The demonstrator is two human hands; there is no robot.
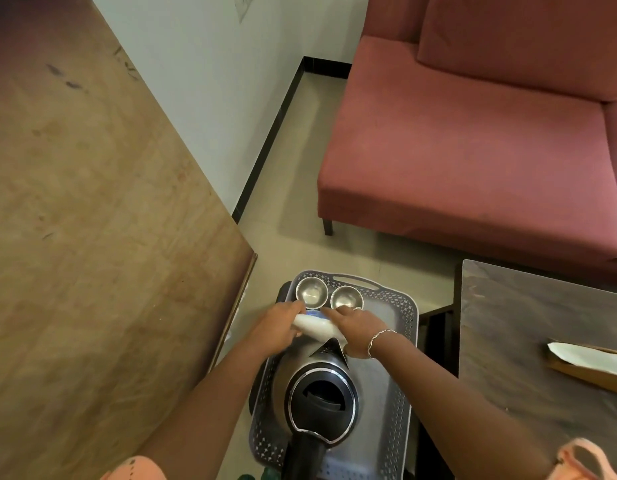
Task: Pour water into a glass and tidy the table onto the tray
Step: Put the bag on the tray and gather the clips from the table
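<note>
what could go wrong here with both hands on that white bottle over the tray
1. The white bottle lies sideways in the grip of the left hand and right hand, right beside two steel bowls; setting it down could knock them.
2. The kettle fills the near half of the grey tray, so a forearm could bump it.
3. A bottle laid flat may roll.
</note>
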